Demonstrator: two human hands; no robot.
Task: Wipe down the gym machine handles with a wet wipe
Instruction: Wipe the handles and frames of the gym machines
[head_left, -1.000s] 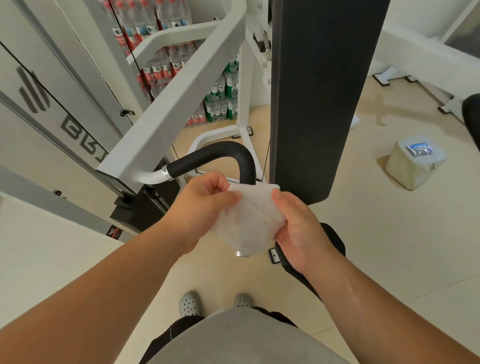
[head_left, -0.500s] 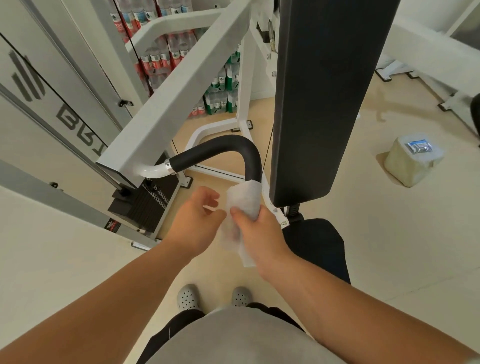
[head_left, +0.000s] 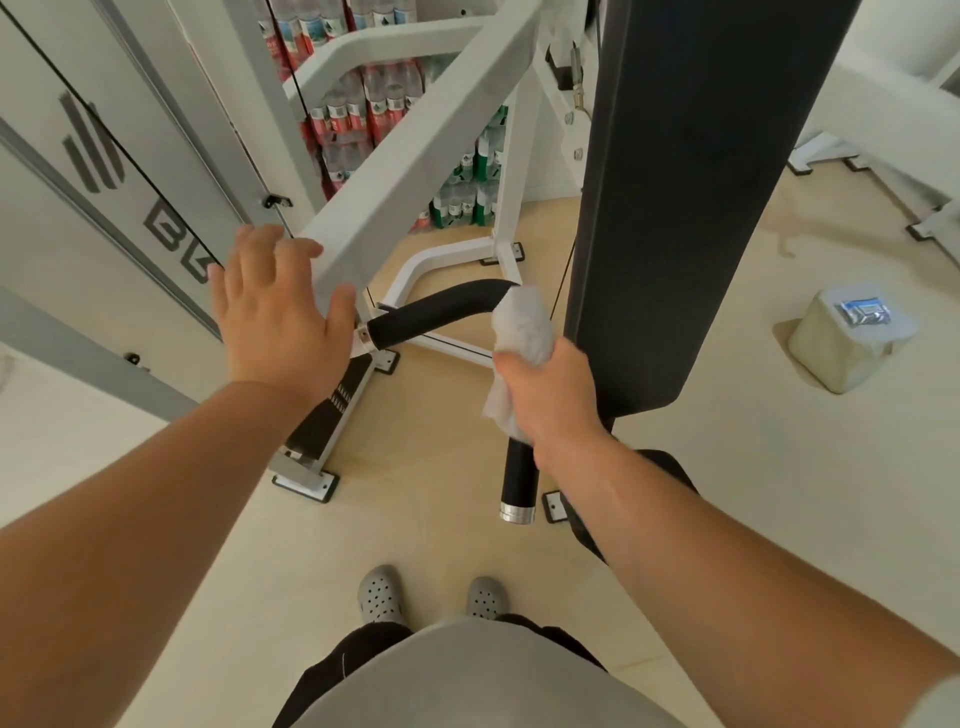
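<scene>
Two hands, one wipe, one handle

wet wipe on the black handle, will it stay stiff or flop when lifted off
Probably floppy: the wet wipe bunches round the black handle under the right hand, and a loose corner droops beside the hand. Likely light, as it looks thin and crumpled. Being damp, it may cling to the handle.
</scene>
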